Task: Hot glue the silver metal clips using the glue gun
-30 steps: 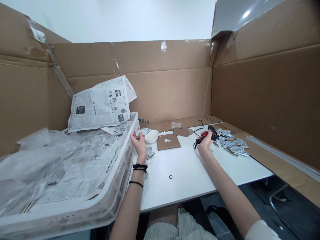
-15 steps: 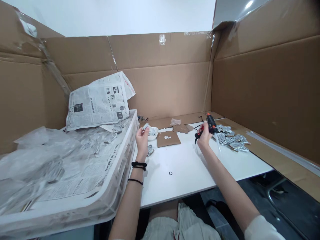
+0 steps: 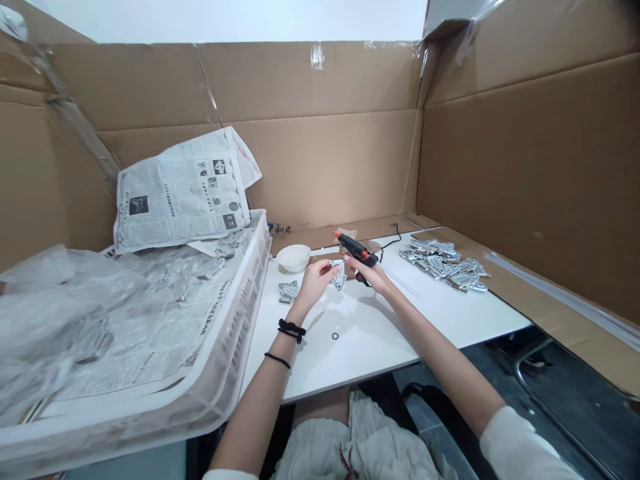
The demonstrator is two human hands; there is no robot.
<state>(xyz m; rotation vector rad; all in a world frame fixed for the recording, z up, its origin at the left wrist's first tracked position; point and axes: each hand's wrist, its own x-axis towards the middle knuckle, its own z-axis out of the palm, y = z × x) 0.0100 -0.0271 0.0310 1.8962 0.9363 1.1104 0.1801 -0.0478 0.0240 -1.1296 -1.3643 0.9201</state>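
Before me, my left hand [image 3: 315, 283] pinches a small grey-white looped piece [image 3: 339, 275], cord-like in look. My right hand [image 3: 374, 275] is wrapped round the handle of a black and red glue gun [image 3: 356, 249]. Its orange nozzle points up and left, just above and behind the looped piece. Both hands are close together over the white table [image 3: 370, 340]. Left of them lie a few similar grey pieces [image 3: 288, 291], with a white bowl [image 3: 294, 259] behind. A small black ring [image 3: 335, 336] rests on the table nearer to me.
A heap of grey looped pieces [image 3: 450, 263] lies at the right. On the left stands a large white plastic basket [image 3: 240, 333] holding plastic bags and newspaper [image 3: 183, 190]. A black cord [image 3: 390, 243] runs behind the glue gun. Cardboard walls [image 3: 330, 160] surround the table.
My right hand has carried the glue gun leftward from beside the heap, and its nozzle now points left. My left hand has moved right with the looped piece. The view has shifted slightly.
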